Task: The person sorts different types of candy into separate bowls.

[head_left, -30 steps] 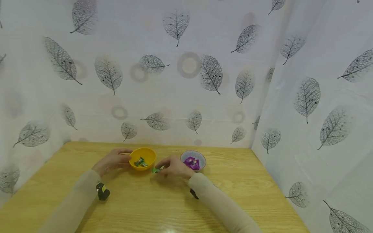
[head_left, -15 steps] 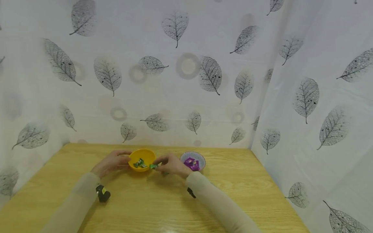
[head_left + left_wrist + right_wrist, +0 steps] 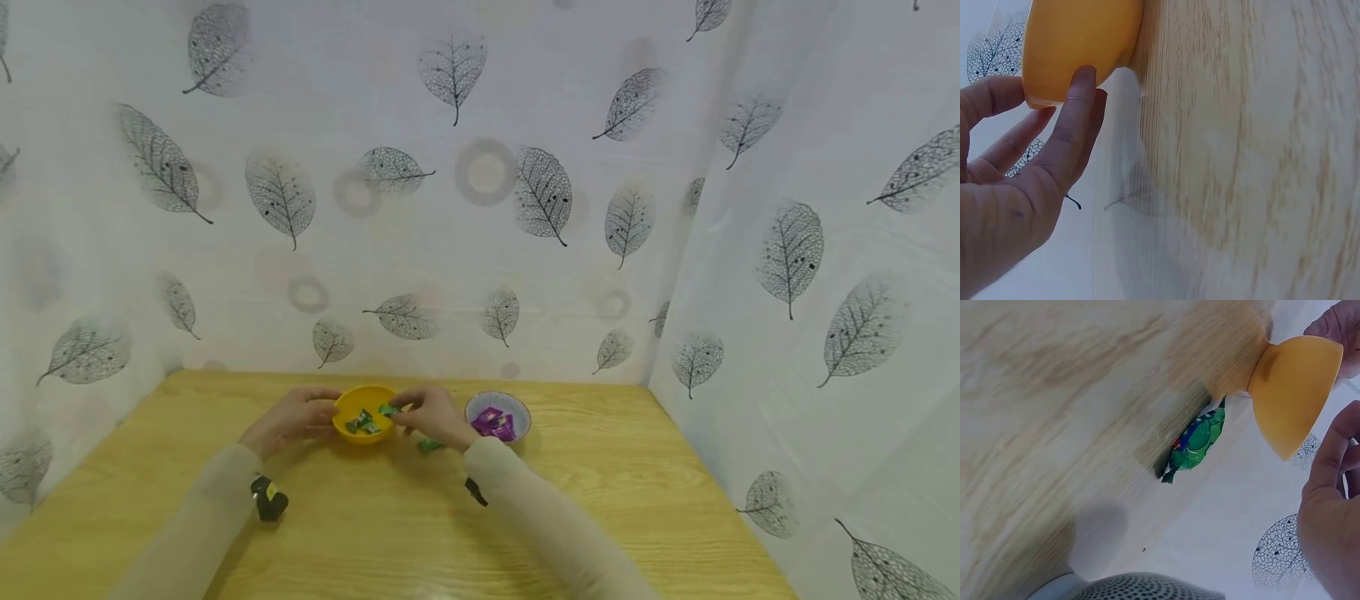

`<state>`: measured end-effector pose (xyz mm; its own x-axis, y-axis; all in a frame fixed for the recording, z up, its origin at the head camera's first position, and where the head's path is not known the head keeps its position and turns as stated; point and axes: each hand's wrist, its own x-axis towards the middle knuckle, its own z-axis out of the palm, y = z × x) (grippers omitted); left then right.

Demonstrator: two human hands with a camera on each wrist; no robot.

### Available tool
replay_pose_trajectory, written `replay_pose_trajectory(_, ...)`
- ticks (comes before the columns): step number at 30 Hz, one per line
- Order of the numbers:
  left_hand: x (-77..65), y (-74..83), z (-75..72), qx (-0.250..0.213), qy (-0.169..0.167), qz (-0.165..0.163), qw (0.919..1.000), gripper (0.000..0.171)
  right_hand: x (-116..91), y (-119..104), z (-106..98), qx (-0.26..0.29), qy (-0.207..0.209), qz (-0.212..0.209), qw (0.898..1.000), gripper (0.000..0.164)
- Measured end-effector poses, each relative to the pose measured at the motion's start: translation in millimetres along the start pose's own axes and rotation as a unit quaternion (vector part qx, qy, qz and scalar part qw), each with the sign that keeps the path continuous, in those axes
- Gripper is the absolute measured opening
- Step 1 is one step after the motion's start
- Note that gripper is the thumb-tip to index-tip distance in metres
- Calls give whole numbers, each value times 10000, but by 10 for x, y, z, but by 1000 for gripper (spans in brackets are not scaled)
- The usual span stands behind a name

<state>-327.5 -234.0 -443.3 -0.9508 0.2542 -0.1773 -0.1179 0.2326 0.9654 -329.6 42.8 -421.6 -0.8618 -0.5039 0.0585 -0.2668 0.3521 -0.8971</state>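
My left hand (image 3: 292, 419) holds the left side of a yellow bowl (image 3: 1085, 44), thumb at the rim and fingers against the outer wall. Inside the bowl lie several green-wrapped candies (image 3: 363, 422). Over the bowl's right rim, my right hand (image 3: 435, 415) pinches another green-wrapped candy (image 3: 387, 410) between thumb and fingers. That candy is hidden in the right wrist view. Another green candy (image 3: 1197, 439) rests on the table below the right hand, to the right of the yellow bowl.
A grey patterned bowl (image 3: 517, 406) with several purple-wrapped candies (image 3: 495, 423) stands right of the right hand. The wooden table (image 3: 375, 533) meets a leaf-printed curtain (image 3: 465, 250) at its back and right edges.
My right hand has carried a green candy from the table up and left to the yellow bowl's rim, uncovering another candy on the table. My left hand stays at the bowl.
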Motion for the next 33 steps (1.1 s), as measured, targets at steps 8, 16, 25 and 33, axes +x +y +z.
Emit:
replay_pose_trajectory(8,-30,30,-16,164,73,-39,9998,53,99,-30,50,41,175,-36,9998,25)
replay_pose_trajectory(16,-30,47,-21,124,110,12,9999,52,227,-53,123,67,514,-60,9986,24)
replay_pose_trajectory(25,-18,29,5,99,68,-1,9999,51,277,-13,192,111,706,42,9974,22)
replay_pose_trajectory(33,-19,19,-4,21,27,33,10000,52,269,-8,213,-13,738,-73,9972,28)
